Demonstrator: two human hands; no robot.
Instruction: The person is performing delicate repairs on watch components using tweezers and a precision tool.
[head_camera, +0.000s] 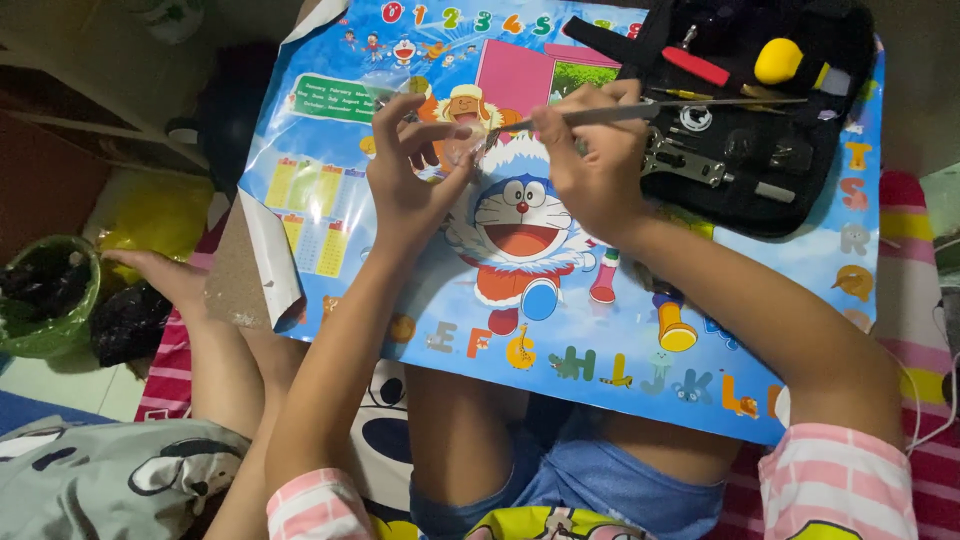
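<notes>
Tweezers (600, 113) sit in the right hand (598, 165), pinched between thumb and fingers near the rear half, tips pointing to nine o'clock toward the left hand (412, 170). That hand is closed lightly around a small clear part (462, 148), held between thumb and fingertips just above the middle of the surface (560, 330), a low board under a bright cartoon poster. What the part is I cannot tell; it looks glassy and tiny.

Judged from this, the part is very light, hard and probably slippery, likely to spring away if squeezed too hard and easy to scratch or crack. Its edges look the safest place to grip, not its face. The tweezers are thin, stiff metal, light in the hand; a hold about midway along gives control of the tips, which sit right at the part.

At one o'clock, well apart from the left hand, lies an open black tool case (760, 120) with a red-handled tool (697, 67), a yellow-headed tool (785, 62) and small metal fittings, touching the right hand's far side.
</notes>
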